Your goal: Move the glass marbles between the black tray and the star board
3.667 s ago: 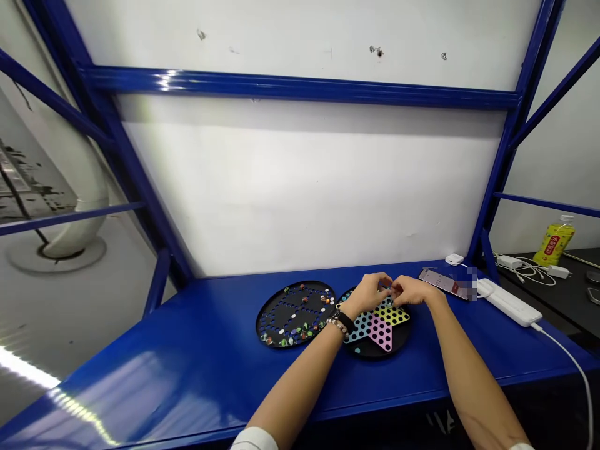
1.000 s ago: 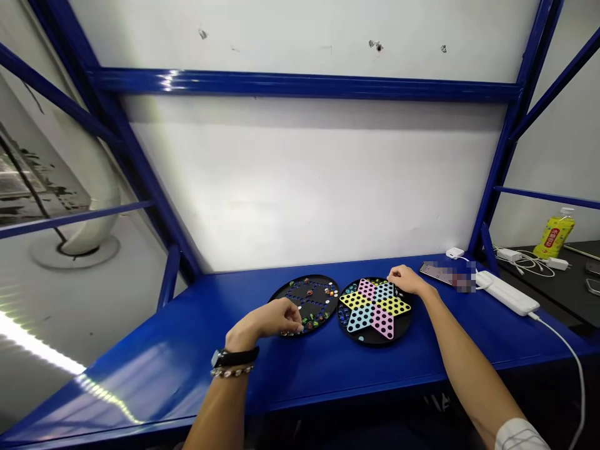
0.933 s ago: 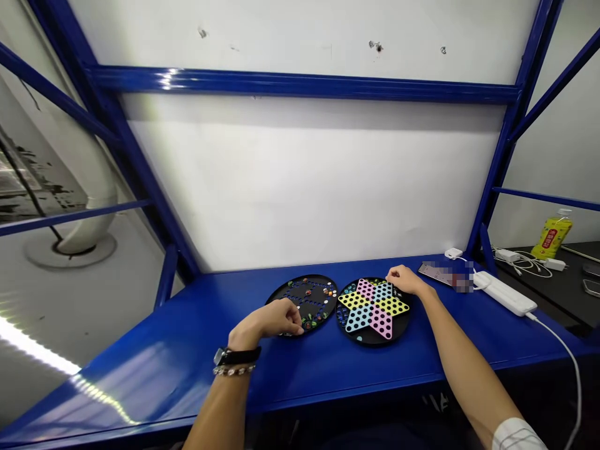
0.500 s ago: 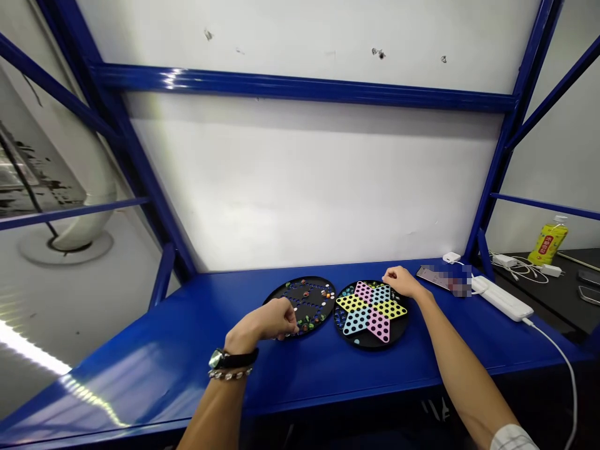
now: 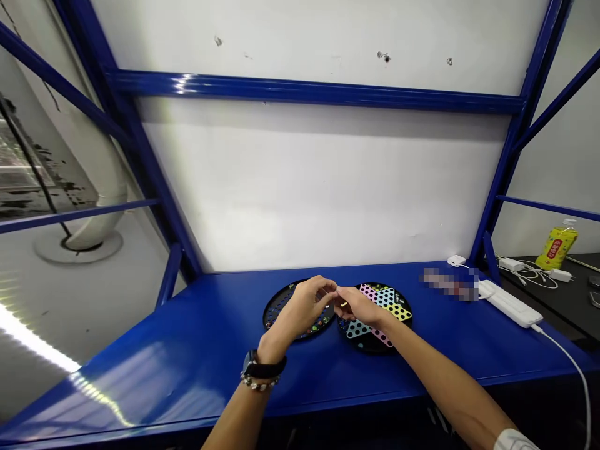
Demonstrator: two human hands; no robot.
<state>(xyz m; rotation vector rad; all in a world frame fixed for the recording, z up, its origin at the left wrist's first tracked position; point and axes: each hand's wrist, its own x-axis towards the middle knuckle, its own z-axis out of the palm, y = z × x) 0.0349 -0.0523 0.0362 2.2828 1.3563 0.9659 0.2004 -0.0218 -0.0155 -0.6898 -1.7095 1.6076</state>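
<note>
My left hand (image 5: 302,307) and my right hand (image 5: 360,306) meet fingertip to fingertip above the gap between two round black boards. The left board (image 5: 277,307) has blue holes and several loose marbles. The right board (image 5: 396,307) carries a pastel star of holes. Both hands are pinched. A small yellowish piece (image 5: 344,304) shows at the right fingertips. What the left fingers hold is hidden. A dark watch and a bead bracelet sit on my left wrist.
The boards lie on a blue metal shelf (image 5: 187,356) against a white wall, with blue uprights at both sides. To the right lie a phone (image 5: 450,284), a white power strip (image 5: 509,303) with its cable, chargers, and a yellow bottle (image 5: 556,245).
My left hand rose from the near rim of the marble board and moved right. My right hand left the star board's far edge and came left to meet it.
</note>
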